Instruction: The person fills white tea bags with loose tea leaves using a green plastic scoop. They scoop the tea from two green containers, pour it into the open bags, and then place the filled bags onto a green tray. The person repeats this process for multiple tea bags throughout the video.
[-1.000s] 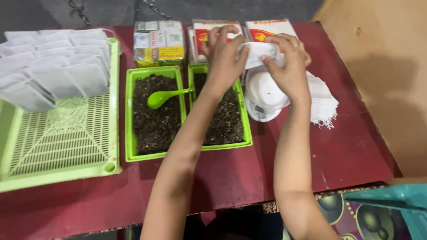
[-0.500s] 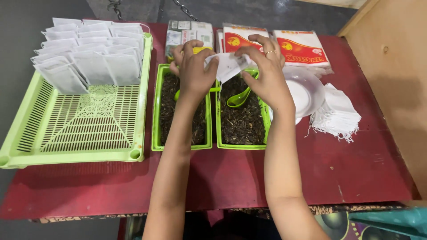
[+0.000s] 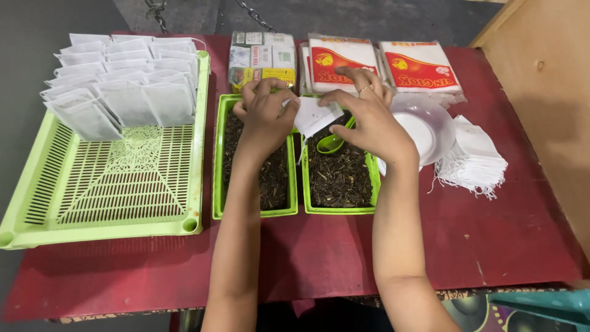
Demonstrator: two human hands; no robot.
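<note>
Both my hands hold one small white paper bag (image 3: 312, 115) above two narrow green trays of dark loose tea. My left hand (image 3: 264, 117) grips its left edge over the left tray (image 3: 219, 184). My right hand (image 3: 367, 120) pinches its right side over the right tray (image 3: 369, 178). A green scoop (image 3: 332, 142) lies in the right tray's tea, just under my right hand.
A large green slatted basket (image 3: 123, 184) at left holds several filled white bags (image 3: 117, 86) in rows at its far end. A white bowl (image 3: 424, 126) and a stack of empty bags (image 3: 470, 160) lie at right. Packets (image 3: 344, 58) line the red table's (image 3: 491, 233) far edge.
The view has shifted, so the trays now sit nearer the middle. Both hands have come lower and closer to the trays with the white bag still between them.
</note>
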